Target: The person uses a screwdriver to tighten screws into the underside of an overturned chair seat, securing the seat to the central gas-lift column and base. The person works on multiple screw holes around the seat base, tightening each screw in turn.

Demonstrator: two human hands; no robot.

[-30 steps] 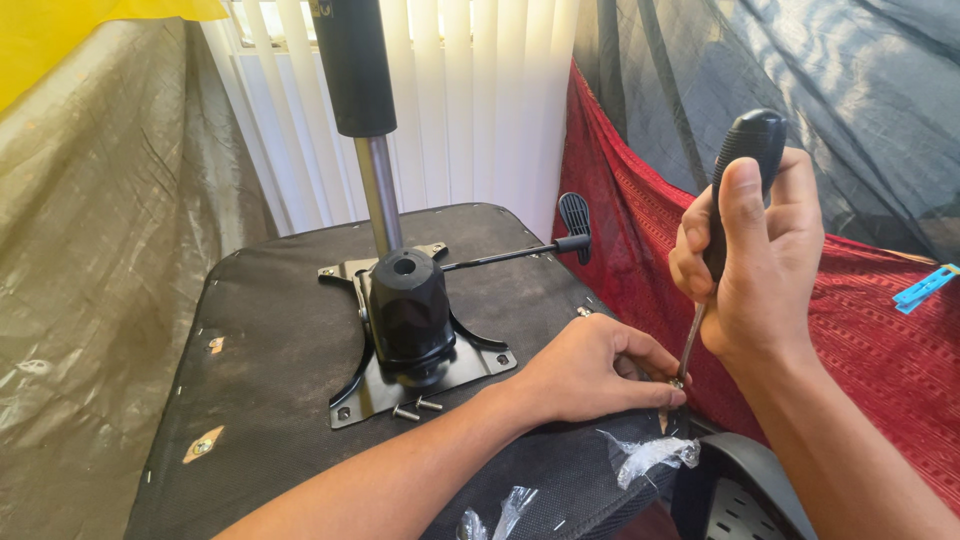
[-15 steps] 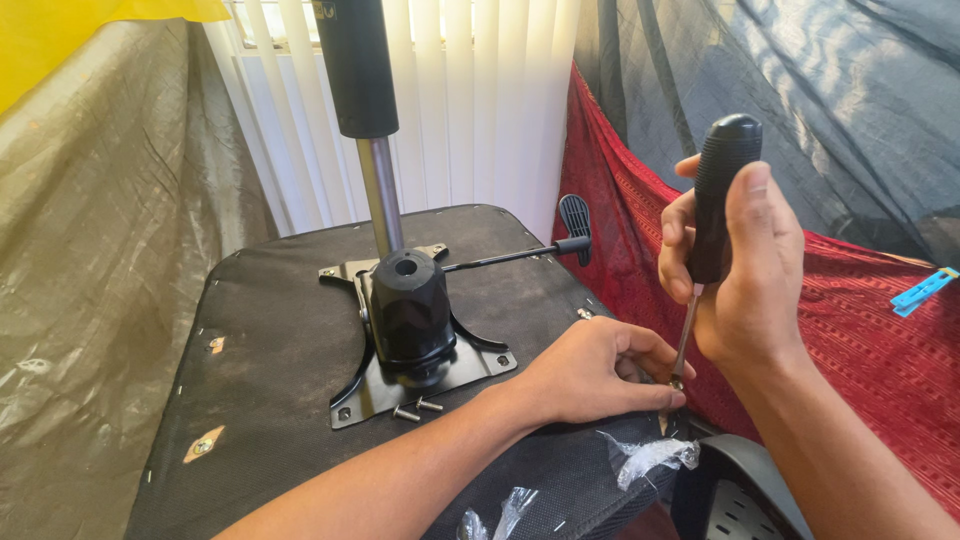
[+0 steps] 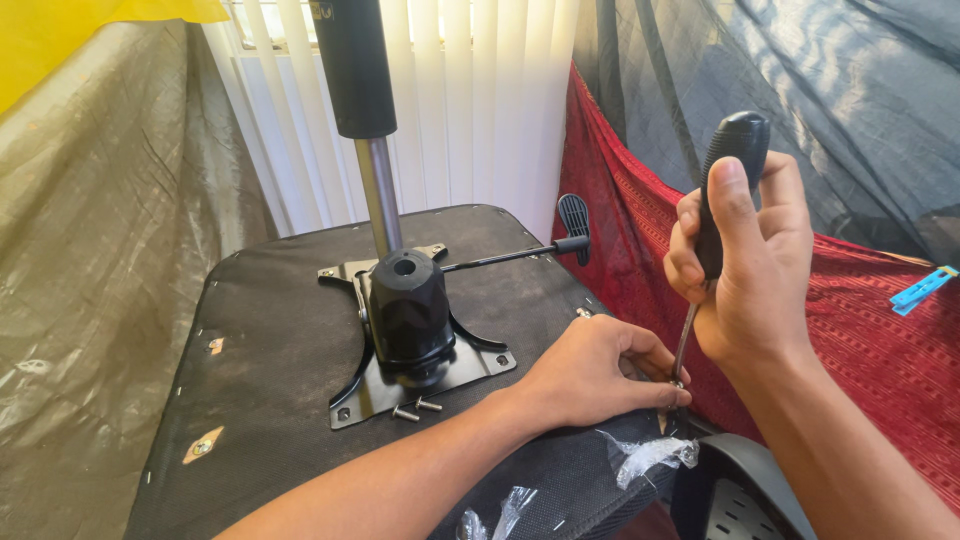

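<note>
An upturned black chair seat [image 3: 270, 350] lies before me with its metal mechanism plate [image 3: 440, 375] and gas cylinder [image 3: 365, 120] standing up from it. My right hand [image 3: 745, 270] grips the black handle of a screwdriver [image 3: 725, 190], held upright with its shaft [image 3: 684, 345] pointing down at the seat's right edge. My left hand [image 3: 600, 370] rests on that edge, fingers pinched around the screwdriver tip and a small screw there. Two loose bolts [image 3: 415, 408] lie by the plate's front edge.
A black lever with a paddle end [image 3: 572, 215] sticks out right from the mechanism. A black plastic chair part [image 3: 740, 490] sits at the lower right, with clear plastic scraps [image 3: 650, 455] nearby. Red cloth [image 3: 880, 340] drapes to the right, a plastic sheet [image 3: 90, 280] to the left.
My right hand has turned the screwdriver handle and shifted slightly on it. My left hand has stayed at the tip on the seat's edge.
</note>
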